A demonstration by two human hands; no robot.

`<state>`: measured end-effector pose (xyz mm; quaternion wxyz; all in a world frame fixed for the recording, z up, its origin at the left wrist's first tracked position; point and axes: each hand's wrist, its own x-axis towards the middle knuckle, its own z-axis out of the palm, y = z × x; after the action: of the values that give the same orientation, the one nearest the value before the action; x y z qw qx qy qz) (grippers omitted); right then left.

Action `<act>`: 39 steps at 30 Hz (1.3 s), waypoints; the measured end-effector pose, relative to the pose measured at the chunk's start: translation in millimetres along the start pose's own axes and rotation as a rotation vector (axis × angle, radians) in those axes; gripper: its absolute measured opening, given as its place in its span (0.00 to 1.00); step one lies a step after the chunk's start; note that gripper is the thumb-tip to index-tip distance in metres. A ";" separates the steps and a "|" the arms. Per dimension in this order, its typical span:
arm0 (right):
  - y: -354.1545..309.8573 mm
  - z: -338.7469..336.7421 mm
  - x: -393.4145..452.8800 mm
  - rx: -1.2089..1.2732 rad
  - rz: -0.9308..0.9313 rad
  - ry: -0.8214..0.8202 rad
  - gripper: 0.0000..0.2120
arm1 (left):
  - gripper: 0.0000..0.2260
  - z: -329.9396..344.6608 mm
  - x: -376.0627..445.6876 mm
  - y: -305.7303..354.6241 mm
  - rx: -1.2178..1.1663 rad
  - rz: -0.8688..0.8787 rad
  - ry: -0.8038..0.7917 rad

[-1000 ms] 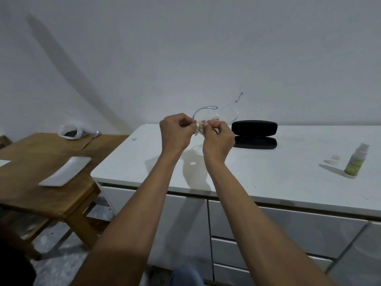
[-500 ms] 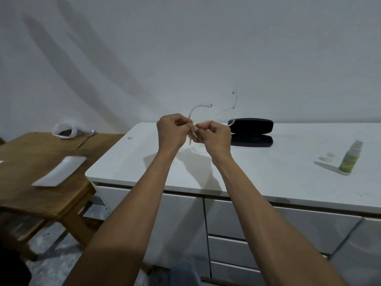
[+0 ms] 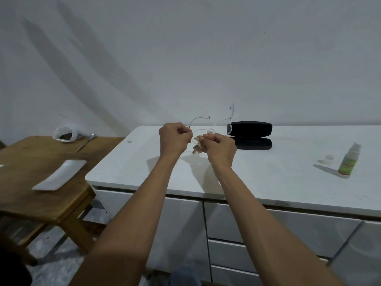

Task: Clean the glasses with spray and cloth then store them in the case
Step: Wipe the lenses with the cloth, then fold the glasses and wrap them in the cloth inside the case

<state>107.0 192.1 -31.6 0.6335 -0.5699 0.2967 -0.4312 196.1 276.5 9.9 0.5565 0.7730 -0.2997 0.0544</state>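
Note:
Clear-framed glasses (image 3: 218,125) hang in the air above the white cabinet top (image 3: 268,172), temples pointing away toward the wall. My left hand (image 3: 174,139) pinches the frame at its left end. My right hand (image 3: 220,147) pinches a lens, with a small pale cloth (image 3: 196,149) showing under its fingers. The black glasses case (image 3: 250,135) lies open just behind my right hand. A small spray bottle (image 3: 348,162) with a green label stands at the right, its clear cap (image 3: 328,158) beside it.
A wooden table (image 3: 31,195) stands left of the cabinet, holding a white rectangular plate (image 3: 59,177), a plastic bag (image 3: 66,134) with dark contents and a spoon. Cabinet drawers (image 3: 226,244) face me below the top.
Both hands have stayed together at the glasses with small finger movements over the lens. The glasses' temples have tilted slightly; the view has shifted a little.

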 end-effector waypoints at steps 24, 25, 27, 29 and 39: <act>-10.9 -45.4 32.4 -0.022 -0.105 0.089 0.08 | 0.09 -41.4 16.3 -93.1 0.219 0.014 0.265; -12.2 -45.4 34.8 -0.032 -0.113 0.046 0.11 | 0.09 -44.2 16.0 -99.6 0.247 0.014 0.270; -14.3 -42.4 40.6 -0.060 -0.118 -0.035 0.16 | 0.09 -49.0 15.5 -111.2 0.284 0.008 0.268; -17.8 -36.5 45.8 -0.117 -0.120 -0.091 0.14 | 0.09 -52.7 14.2 -118.8 0.304 0.009 0.253; -26.4 -15.5 49.0 -0.341 -0.213 -0.221 0.04 | 0.11 -69.1 12.1 -124.6 0.388 0.086 0.108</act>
<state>110.2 142.1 -2.8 0.5075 -0.7405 0.2320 -0.3744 288.4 358.4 -62.3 0.4094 0.8482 -0.2862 0.1763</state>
